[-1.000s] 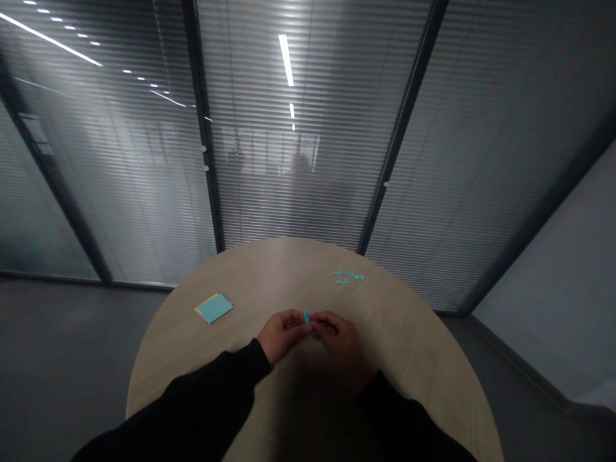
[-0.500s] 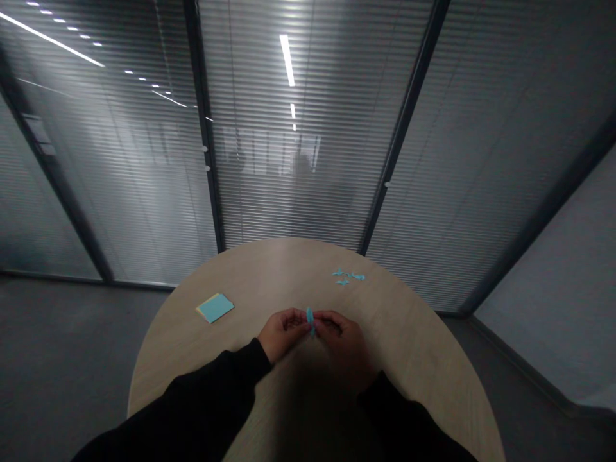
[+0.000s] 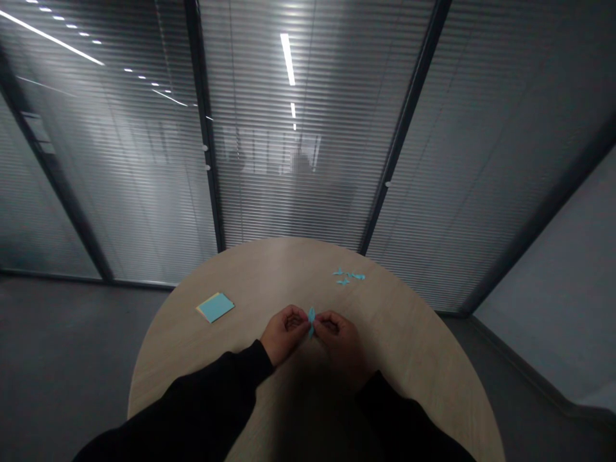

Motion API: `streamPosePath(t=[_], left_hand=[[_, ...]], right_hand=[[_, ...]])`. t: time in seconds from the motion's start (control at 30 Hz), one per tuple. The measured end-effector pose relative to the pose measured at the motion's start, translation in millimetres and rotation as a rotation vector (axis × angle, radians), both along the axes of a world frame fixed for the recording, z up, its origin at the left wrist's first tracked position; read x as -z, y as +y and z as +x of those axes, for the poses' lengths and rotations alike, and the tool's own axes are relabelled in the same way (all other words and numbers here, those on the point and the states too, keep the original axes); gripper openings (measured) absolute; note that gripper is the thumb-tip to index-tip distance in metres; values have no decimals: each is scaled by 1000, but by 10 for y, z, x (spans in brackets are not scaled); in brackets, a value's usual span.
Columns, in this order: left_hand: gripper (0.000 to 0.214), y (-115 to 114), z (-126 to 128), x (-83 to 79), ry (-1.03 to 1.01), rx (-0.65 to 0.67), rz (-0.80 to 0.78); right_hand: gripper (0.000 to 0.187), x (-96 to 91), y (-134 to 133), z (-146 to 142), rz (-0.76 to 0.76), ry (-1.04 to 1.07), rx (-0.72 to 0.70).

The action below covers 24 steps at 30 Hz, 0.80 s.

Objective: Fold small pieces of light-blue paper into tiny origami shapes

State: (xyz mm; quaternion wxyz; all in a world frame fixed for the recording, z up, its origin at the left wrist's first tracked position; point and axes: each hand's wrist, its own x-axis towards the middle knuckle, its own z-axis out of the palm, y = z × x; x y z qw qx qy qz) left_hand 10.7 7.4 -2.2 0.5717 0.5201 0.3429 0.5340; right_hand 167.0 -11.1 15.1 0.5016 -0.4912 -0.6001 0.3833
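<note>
Between my two hands stands a small folded piece of light blue paper point(image 3: 312, 315), narrow and pointed at the top. My left hand point(image 3: 283, 333) pinches its left side between thumb and fingertips. From the other side, my right hand point(image 3: 342, 340) grips it with thumb and index finger. Its lower part is partly covered by my fingertips. Several small folded blue paper pieces point(image 3: 343, 282) lie farther back on the table, a little to the right. A stack of square paper sheets point(image 3: 216, 308), blue on top with a yellow edge showing, rests to the left of my left hand.
The round wooden table point(image 3: 283, 269) reaches out in front of me, its curved edge near the glass partition. Window blinds point(image 3: 298, 212) hang behind the glass between dark frame posts. A pale wall point(image 3: 563, 289) stands at the right.
The fingers have shifted slightly around the folded paper, and its top now shows a wider face. My left hand has moved a little to the right.
</note>
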Motion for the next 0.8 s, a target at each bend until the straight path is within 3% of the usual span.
streamPosePath(t=[0.27,0.5,0.63,0.8], left_hand=[[35,-15,2,-60,40,1,-67],[41,-42,34,-79,-132,-24,-100],[40,-50,20,-94,-71,36,-134],[36,-32,0,-80,30,-4,-135]], right_hand=[[22,33,2,-39,-17,105,1],[23,84,37,-62,73,142,13],[23,82,35,-52,87,129,7],[27,63,18,-43,66,132,-7]])
